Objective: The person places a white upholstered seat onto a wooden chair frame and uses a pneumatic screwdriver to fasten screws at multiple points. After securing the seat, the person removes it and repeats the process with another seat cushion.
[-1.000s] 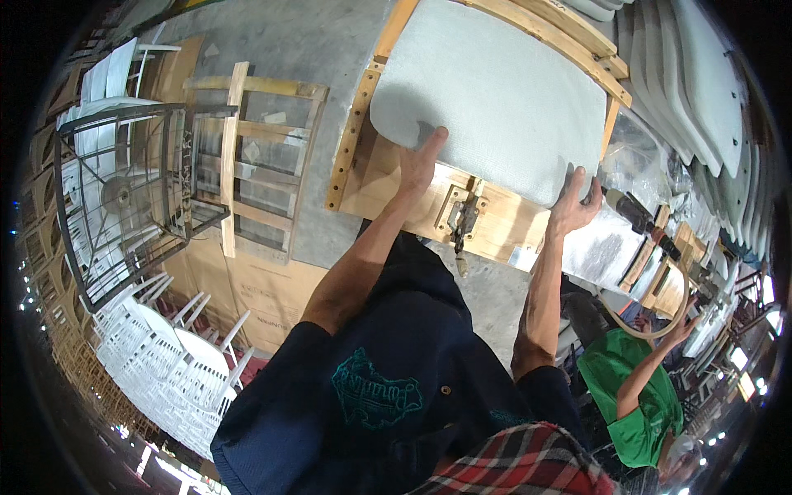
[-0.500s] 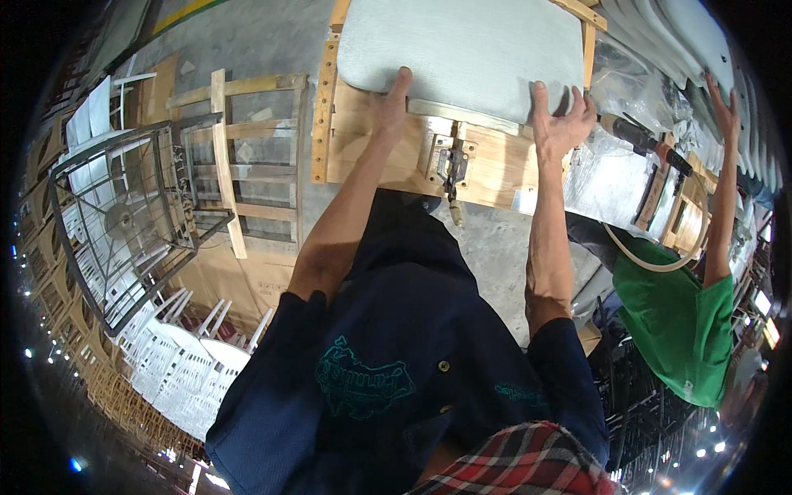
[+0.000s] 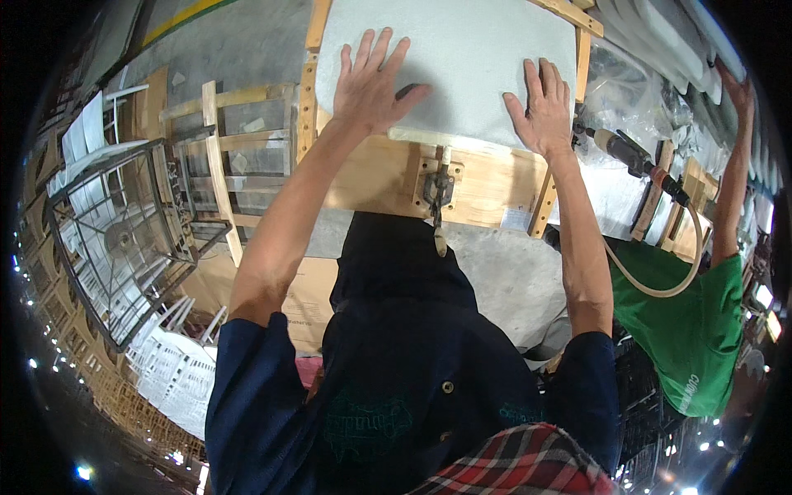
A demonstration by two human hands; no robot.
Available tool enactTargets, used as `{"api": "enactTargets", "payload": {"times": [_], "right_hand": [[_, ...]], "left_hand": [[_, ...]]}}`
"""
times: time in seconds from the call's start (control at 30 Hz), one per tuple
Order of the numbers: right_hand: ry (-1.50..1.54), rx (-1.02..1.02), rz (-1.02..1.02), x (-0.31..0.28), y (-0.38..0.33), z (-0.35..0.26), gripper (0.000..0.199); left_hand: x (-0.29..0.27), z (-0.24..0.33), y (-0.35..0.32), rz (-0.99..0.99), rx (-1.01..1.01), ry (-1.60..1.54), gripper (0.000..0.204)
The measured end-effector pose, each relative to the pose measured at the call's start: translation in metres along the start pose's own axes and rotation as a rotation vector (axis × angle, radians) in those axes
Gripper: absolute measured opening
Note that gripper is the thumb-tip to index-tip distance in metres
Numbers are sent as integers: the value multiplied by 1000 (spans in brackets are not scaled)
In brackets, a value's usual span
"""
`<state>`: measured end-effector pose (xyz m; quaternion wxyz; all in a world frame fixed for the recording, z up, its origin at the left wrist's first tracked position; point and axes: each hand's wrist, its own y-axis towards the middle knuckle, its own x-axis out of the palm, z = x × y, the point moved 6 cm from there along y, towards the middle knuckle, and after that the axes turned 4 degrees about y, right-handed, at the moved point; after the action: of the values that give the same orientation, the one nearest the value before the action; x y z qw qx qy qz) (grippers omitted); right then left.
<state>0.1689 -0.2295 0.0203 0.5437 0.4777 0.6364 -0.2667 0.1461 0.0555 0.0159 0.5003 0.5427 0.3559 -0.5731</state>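
A pale grey-white panel with rounded corners lies in a wooden frame at the top of the view. My left hand rests on its left part, fingers spread, thumb pointing right. Over the right part lies my right hand, palm down with its fingers stretched out. Both hands are open and hold nothing. Between them, on the frame's near wooden board, sits a metal toggle clamp, its handle pointing toward me.
Right of the frame lies a power tool with a hose. Beyond it a co-worker in a green shirt reaches toward stacked pale panels. On the left stand a caged fan, a wooden pallet and white chairs.
My left hand has moved from the panel's near edge up onto its surface, fingers now spread. My right hand has flattened onto the panel. The frame appears slightly shifted in view.
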Motion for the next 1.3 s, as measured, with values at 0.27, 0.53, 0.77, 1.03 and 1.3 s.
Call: {"api": "enactTargets", "payload": {"times": [0.27,0.53,0.77,1.03,1.3], "right_hand": [[53,38,78,28,-6,8,80],[41,-81,253,19,4,7,74],[90,-17,256,4,2,2,72],[156,54,486,4,-23,0,49],[915,282,312,-32,-157,-164,45]], "left_hand": [[28,-14,5,-68,49,17,91],[26,29,18,-194,-138,-167,114],[26,80,6,-83,40,-137,108],[24,83,14,93,9,-70,89],[28,76,13,17,-76,-102,87]]}}
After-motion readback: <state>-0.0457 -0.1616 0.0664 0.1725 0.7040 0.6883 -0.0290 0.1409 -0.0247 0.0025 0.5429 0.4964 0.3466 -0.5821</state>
